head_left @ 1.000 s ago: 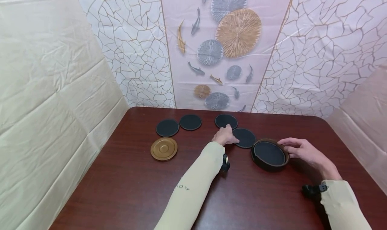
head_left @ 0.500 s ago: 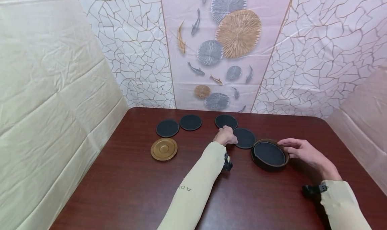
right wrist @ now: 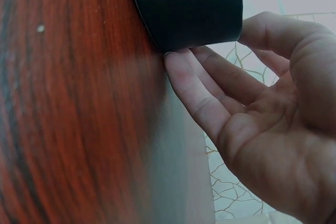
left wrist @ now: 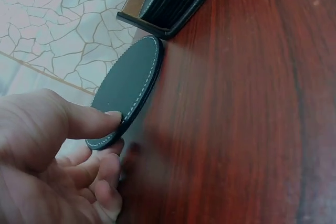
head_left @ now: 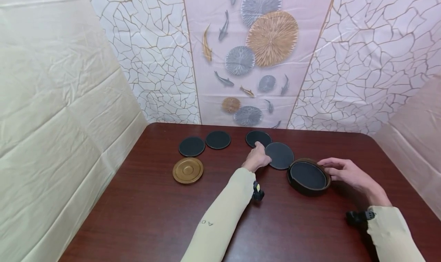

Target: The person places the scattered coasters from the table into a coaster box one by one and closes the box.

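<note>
My left hand point(head_left: 257, 157) pinches a round black coaster point(left wrist: 126, 90) with pale edge stitching, thumb on top and fingers beneath. In the left wrist view the coaster is tilted, its near edge off the table, its far end close to the holder. The round coaster holder point(head_left: 296, 187), dark-sided with a brown inner rim, stands to the right, with a stack of coasters point(head_left: 307, 175) inside. My right hand point(head_left: 348, 174) holds the holder's right side, thumb at the rim and fingers against the lower wall point(right wrist: 194, 9). Part of the right thumb is hidden behind the holder.
Behind the left hand lies another black coaster point(head_left: 258, 138). Two more black coasters, one left point(head_left: 191, 146) and one right point(head_left: 218, 139), lie at the back left. A brown-gold ringed disc point(head_left: 187, 170) lies before them on the wooden table point(head_left: 155, 220).
The coaster at my left hand has lifted and tilted off the table, and the fingers are now closed on its edge. My right hand and the holder have stayed in place.
</note>
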The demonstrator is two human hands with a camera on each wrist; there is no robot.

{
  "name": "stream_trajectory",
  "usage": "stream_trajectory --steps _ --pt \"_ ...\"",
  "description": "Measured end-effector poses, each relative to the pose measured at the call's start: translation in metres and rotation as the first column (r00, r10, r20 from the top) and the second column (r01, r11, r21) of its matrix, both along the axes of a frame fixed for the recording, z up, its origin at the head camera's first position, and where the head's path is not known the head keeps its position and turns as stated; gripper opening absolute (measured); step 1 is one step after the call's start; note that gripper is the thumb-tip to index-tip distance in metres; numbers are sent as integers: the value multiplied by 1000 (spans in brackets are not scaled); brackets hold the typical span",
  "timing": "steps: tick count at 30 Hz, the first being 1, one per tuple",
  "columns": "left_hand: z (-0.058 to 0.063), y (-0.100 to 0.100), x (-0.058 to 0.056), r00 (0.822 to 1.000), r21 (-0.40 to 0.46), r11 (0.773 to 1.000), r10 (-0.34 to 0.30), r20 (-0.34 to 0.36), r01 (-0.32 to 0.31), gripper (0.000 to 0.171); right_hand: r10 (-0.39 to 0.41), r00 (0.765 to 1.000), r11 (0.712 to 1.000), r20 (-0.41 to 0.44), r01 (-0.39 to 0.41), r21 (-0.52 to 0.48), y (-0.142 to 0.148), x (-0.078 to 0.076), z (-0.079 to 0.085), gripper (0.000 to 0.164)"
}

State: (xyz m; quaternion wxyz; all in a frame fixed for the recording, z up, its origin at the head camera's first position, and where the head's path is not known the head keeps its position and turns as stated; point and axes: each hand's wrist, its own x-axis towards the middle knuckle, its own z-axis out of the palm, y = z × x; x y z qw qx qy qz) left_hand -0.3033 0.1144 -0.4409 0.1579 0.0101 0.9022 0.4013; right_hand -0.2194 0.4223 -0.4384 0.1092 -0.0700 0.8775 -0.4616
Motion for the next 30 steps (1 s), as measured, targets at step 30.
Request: stream_trajectory --steps 30 --pt "-18 1 26 983 534 828 178 38 -171 37 -5 1000 1000 -2 5 12 -1 1 0 42"
